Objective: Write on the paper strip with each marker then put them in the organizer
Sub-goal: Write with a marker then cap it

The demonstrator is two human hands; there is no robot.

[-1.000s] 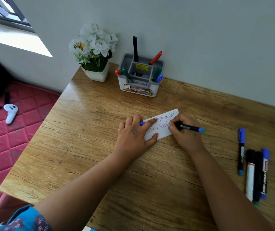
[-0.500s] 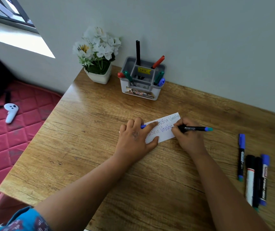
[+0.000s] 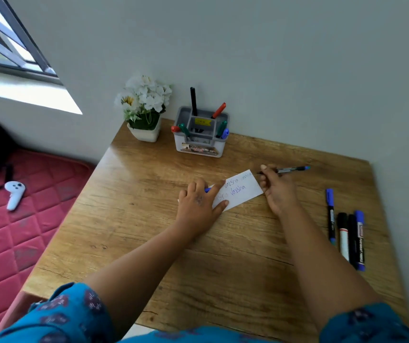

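Note:
A white paper strip point(image 3: 241, 191) with handwritten lines lies on the wooden table point(image 3: 149, 233). My left hand point(image 3: 199, 203) presses flat on the strip's left end, and a blue cap point(image 3: 207, 190) pokes out between its fingers. To the right of the strip, my right hand point(image 3: 276, 188) grips a thin black marker point(image 3: 288, 170) with a teal end, its tip lifted off the paper. The grey-white organizer point(image 3: 199, 148) stands at the back by the wall with several markers in it. Several more markers point(image 3: 345, 233) lie at the table's right side.
A white pot of white flowers point(image 3: 145, 112) stands left of the organizer. The wall runs along the table's back and right. Left of the table is a red mattress point(image 3: 12, 231) with a white controller point(image 3: 13, 194) and a dark bag.
My right hand has lifted the marker off the paper and moved it right and back, past the strip's right end. The left hand stays on the strip.

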